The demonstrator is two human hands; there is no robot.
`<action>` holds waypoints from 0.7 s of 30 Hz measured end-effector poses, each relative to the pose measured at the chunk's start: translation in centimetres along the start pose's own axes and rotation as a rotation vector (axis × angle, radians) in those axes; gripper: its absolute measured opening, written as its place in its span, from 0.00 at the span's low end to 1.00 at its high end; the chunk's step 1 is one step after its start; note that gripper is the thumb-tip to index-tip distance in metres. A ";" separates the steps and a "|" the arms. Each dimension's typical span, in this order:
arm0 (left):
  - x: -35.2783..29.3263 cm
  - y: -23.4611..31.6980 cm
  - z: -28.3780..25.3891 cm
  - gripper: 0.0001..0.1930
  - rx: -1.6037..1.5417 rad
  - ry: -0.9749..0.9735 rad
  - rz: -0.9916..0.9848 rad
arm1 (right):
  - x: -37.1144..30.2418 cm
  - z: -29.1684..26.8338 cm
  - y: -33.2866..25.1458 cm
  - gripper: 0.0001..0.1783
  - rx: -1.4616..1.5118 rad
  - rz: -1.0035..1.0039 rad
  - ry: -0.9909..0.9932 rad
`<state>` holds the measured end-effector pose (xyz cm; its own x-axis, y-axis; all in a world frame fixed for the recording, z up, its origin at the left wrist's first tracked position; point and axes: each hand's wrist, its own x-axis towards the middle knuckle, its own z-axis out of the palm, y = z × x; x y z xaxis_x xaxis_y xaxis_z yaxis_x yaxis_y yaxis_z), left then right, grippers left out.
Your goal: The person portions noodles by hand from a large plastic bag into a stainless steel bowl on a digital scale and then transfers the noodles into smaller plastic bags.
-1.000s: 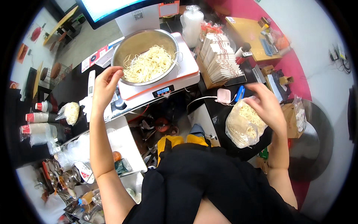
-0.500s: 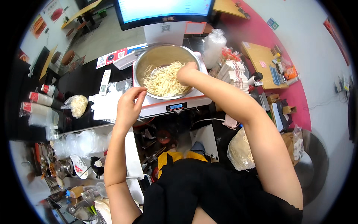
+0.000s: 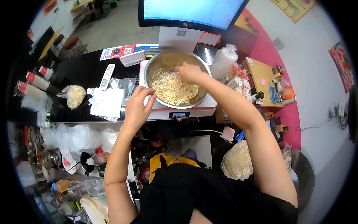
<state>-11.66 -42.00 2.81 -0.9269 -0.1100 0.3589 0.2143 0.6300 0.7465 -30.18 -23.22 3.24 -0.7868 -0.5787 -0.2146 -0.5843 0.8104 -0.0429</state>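
Pale raw noodles [image 3: 173,89] lie in a loose tangle inside a wide metal bowl [image 3: 204,98]. The bowl rests on a white electronic scale [image 3: 203,112] with a small lit display on its front. At the bowl's left rim is my left hand [image 3: 140,105], its thumb and forefinger closed on the edge. My right hand [image 3: 191,73] reaches into the bowl from the right, over the far side of the noodles; its fingers are blurred, and whether they hold any strands is unclear.
A monitor [image 3: 192,15] stands behind the bowl. Left of it are a white remote control [image 3: 107,76], plastic bags [image 3: 106,101] and bagged noodles [image 3: 75,97]. Paper packets [image 3: 238,85] sit to the right. A large noodle bag [image 3: 237,162] is lower right, stacked plastic containers [image 3: 76,137] lower left.
My right hand has lifted from the noodles on the right and shows more of itself above them. My left hand stays at the rim. The whole view has shifted a little.
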 end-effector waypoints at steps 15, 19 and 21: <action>1.4 -2.3 0.3 0.16 -0.101 -0.135 -0.083 | -4.9 -15.8 2.6 0.10 0.918 -0.218 0.376; 1.7 -2.1 0.3 0.17 -0.070 -0.158 -0.062 | -6.5 -19.5 2.2 0.15 0.774 -0.225 0.419; 1.9 -1.8 0.3 0.17 -0.020 -0.173 -0.055 | -6.2 -21.3 2.2 0.16 0.799 -0.301 0.385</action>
<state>-13.86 -43.16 1.96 -0.9763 -0.0087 0.2163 0.1660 0.6108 0.7742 -30.80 -19.75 25.22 -0.7196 -0.6492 0.2465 -0.5769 0.3613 -0.7325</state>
